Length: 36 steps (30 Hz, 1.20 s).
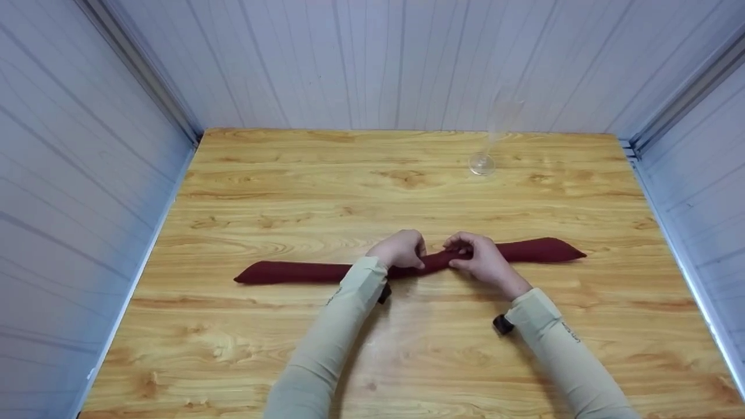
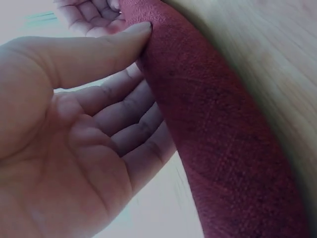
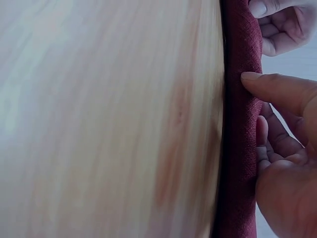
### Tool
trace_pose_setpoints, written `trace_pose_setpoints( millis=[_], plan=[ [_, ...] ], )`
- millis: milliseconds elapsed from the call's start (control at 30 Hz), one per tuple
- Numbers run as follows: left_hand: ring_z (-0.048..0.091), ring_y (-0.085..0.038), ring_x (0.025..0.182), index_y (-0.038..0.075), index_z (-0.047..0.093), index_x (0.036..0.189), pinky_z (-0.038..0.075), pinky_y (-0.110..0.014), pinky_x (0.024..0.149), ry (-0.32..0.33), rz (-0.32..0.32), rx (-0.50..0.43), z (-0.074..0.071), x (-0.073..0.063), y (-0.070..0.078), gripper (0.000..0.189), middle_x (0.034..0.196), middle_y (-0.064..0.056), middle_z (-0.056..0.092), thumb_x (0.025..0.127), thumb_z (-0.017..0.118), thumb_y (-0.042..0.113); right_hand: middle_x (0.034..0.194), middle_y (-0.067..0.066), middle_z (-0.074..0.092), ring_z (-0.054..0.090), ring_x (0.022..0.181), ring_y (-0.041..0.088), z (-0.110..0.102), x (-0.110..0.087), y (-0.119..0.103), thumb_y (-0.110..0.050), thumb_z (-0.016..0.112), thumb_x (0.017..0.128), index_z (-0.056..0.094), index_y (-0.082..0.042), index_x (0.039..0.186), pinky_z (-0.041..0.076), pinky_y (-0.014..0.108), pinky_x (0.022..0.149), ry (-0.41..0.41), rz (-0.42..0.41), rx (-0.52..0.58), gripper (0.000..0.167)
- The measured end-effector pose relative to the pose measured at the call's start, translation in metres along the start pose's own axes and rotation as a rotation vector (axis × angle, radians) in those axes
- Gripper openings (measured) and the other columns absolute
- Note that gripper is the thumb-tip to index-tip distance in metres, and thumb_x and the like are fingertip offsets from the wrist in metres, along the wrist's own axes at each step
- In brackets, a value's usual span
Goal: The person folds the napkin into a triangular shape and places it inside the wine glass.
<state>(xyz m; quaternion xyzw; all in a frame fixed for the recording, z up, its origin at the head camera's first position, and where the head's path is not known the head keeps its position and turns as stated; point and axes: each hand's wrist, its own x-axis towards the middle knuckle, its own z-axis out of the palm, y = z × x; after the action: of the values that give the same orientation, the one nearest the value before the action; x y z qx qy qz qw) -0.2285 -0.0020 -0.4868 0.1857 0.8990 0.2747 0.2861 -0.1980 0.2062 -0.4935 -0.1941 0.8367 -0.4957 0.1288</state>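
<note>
A dark red cloth (image 1: pixel 302 272), folded into a long narrow band with pointed ends, lies crosswise on the wooden table. Near its middle, my left hand (image 1: pixel 401 250) pinches it with the thumb on the near side and the fingers behind. Just to the right, my right hand (image 1: pixel 480 259) also pinches the band between thumb and fingers. A short stretch of cloth shows between the two hands. In the left wrist view the cloth (image 2: pixel 213 124) runs past the thumb tip. The right wrist view has the right thumb pressed on the cloth (image 3: pixel 240 158), with curled fingers behind.
Towards the back right of the table (image 1: pixel 279 192) stands a clear stemmed glass (image 1: pixel 482 163), its upper part faint against the wall. Pale panelled walls (image 1: pixel 361 64) enclose the table at the back and both sides.
</note>
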Motion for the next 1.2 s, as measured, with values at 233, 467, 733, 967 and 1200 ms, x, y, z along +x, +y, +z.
trace_pose_setpoints(
  millis=[233, 467, 733, 967, 1200],
  plan=[
    [0.052, -0.009, 0.073, 0.002, 0.069, 0.093, 0.044, -0.021, 0.07, -0.023, 0.093, -0.22, 0.001, 0.001, -0.015, 0.017, 0.077, 0.002, 0.059, 0.08, 0.077, 0.007, 0.108, 0.017, 0.066, 0.061, 0.101, 0.033, 0.004, 0.007, 0.041, 0.007, 0.073, 0.08, 0.063, 0.004, 0.11, 0.046, 0.046, 0.087, 0.028, -0.028, -0.012, 0.032],
    [0.056, -0.008, 0.074, -0.001, 0.067, 0.096, 0.044, -0.019, 0.069, -0.06, 0.122, -0.292, 0.003, 0.0, -0.018, 0.018, 0.08, 0.0, 0.064, 0.082, 0.075, 0.005, 0.105, 0.011, 0.068, 0.062, 0.097, 0.026, 0.003, 0.006, 0.043, 0.005, 0.074, 0.079, 0.064, 0.002, 0.109, 0.049, 0.033, 0.084, 0.026, -0.047, -0.02, 0.032],
    [0.06, -0.01, 0.078, -0.002, 0.066, 0.097, 0.048, -0.021, 0.074, -0.014, 0.162, -0.433, 0.005, -0.003, -0.022, 0.019, 0.082, -0.002, 0.065, 0.081, 0.075, 0.001, 0.105, 0.011, 0.068, 0.061, 0.098, 0.025, 0.003, 0.003, 0.039, 0.006, 0.074, 0.079, 0.065, -0.001, 0.108, 0.048, 0.04, 0.086, 0.068, -0.058, -0.026, 0.031],
    [0.062, -0.013, 0.085, -0.001, 0.066, 0.099, 0.049, -0.024, 0.079, 0.032, 0.192, -0.474, 0.003, -0.008, -0.02, 0.02, 0.088, -0.004, 0.067, 0.081, 0.075, 0.002, 0.106, 0.009, 0.067, 0.06, 0.098, 0.025, 0.004, -0.001, 0.035, 0.004, 0.075, 0.079, 0.066, -0.001, 0.108, 0.048, 0.041, 0.087, 0.137, -0.065, -0.057, 0.03],
    [0.063, -0.014, 0.086, 0.0, 0.067, 0.099, 0.051, -0.025, 0.079, 0.085, 0.217, -0.579, -0.005, -0.019, -0.015, 0.019, 0.09, -0.005, 0.067, 0.082, 0.074, 0.002, 0.107, 0.016, 0.066, 0.062, 0.1, 0.028, 0.0, -0.008, 0.012, 0.005, 0.074, 0.08, 0.065, 0.0, 0.108, 0.049, 0.039, 0.089, 0.269, -0.085, -0.004, 0.03]
  ],
)
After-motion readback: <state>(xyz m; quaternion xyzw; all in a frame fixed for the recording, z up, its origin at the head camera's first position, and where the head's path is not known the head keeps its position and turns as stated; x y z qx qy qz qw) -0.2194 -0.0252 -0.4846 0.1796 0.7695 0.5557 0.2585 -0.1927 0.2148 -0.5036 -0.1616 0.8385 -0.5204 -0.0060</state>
